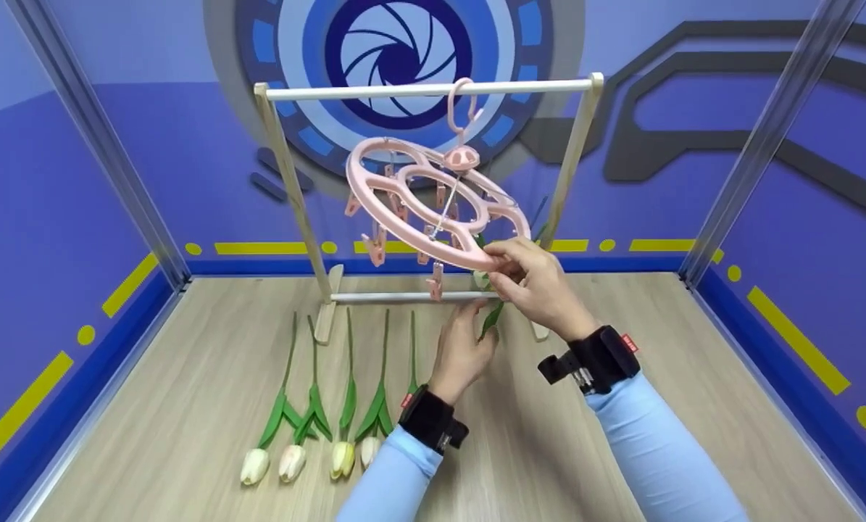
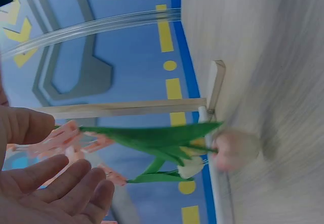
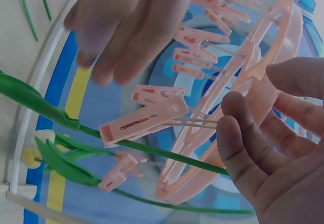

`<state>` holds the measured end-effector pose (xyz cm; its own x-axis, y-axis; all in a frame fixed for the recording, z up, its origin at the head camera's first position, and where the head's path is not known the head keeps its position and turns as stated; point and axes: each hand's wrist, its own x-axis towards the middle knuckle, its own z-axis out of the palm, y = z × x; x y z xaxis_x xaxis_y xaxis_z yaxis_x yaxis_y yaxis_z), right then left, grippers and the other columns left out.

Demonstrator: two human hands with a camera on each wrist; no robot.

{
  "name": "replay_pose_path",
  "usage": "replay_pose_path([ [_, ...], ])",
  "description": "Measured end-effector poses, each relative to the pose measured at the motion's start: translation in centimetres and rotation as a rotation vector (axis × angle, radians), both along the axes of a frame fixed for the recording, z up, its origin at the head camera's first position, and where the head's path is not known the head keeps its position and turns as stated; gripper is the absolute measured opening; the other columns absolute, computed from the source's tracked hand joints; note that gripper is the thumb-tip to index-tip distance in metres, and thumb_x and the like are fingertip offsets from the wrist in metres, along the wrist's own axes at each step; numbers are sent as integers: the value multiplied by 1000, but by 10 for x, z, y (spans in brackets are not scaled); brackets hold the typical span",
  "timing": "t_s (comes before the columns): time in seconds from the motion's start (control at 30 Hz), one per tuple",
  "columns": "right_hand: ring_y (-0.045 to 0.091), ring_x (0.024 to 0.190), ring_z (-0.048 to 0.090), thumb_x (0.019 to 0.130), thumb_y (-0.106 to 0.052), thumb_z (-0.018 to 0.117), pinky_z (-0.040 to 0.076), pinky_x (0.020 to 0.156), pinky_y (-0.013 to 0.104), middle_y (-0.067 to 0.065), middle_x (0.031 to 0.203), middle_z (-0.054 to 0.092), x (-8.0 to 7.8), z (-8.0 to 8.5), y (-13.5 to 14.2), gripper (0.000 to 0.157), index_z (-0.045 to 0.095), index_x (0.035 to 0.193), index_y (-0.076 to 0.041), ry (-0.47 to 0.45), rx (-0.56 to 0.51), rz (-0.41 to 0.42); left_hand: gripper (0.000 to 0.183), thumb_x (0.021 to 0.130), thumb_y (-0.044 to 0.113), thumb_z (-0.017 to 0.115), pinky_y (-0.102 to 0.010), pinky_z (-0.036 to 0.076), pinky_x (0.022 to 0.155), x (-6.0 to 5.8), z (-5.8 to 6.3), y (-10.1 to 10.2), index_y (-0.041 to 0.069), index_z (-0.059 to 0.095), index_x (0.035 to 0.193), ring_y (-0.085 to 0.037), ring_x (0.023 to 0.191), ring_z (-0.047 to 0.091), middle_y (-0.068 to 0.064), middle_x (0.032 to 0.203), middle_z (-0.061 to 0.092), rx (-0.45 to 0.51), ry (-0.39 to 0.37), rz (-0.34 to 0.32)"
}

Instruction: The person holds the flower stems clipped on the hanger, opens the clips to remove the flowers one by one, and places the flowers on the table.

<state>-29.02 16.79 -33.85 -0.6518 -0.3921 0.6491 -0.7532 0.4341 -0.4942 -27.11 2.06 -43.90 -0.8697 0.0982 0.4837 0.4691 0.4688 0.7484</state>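
Observation:
A round pink clip hanger (image 1: 404, 226) hangs tilted from the rack, its right side low. At that low edge, my right hand (image 1: 541, 286) grips the rim between thumb and curled fingers. A pink clothespin (image 3: 144, 121) beside those fingers is closed on the green stem of a tulip (image 2: 235, 150), which hangs flower down. Behind it, a second tulip (image 2: 191, 167) hangs from another clothespin (image 3: 120, 173). My left hand (image 1: 461, 348) is just below the hanger, next to the front tulip's leaves, its fingers (image 2: 76, 181) extended and apart from the stem.
Several tulips lie in a row on the wooden table, stems toward the rack, among them a white one (image 1: 256, 466) and a yellow one (image 1: 342, 460). The rack has a white top bar (image 1: 375, 92), wooden legs (image 1: 288, 174) and a low crossbar (image 1: 389, 297). Blue panels surround the table.

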Motion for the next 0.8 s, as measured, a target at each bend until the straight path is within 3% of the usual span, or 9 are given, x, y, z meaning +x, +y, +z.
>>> replay_pose_path([
  [0.2, 24, 83, 70, 94, 4, 67, 56, 70, 28, 17, 109, 68, 5, 3, -6, 29, 68, 123, 3, 5, 19, 42, 45, 96, 6, 65, -50, 48, 107, -9, -2, 4, -1, 57, 141, -35, 129, 59, -20, 139, 62, -5, -68, -34],
  [0.4, 25, 86, 71, 94, 6, 65, 58, 73, 31, 17, 113, 68, 9, 2, -10, 31, 67, 125, 3, -19, 15, 84, 29, 96, 3, 65, -45, 53, 102, -11, -7, 3, -2, 62, 125, -35, 120, 65, -21, 125, 68, 82, -32, -76],
  [0.57, 28, 90, 73, 94, 5, 67, 59, 74, 31, 18, 120, 68, 11, -2, -11, 33, 66, 127, 4, -10, -6, 118, 14, 94, 1, 65, -46, 56, 95, -8, -10, 1, 3, 65, 108, -31, 107, 70, -14, 109, 72, 136, -25, -80],
  [0.8, 34, 96, 72, 94, 7, 67, 59, 77, 28, 21, 131, 65, 15, -10, -4, 33, 67, 126, 7, 24, -48, 175, 15, 96, 0, 67, -44, 56, 93, 4, -13, -3, 3, 69, 111, -26, 102, 71, -12, 106, 74, 147, 5, -74],
])
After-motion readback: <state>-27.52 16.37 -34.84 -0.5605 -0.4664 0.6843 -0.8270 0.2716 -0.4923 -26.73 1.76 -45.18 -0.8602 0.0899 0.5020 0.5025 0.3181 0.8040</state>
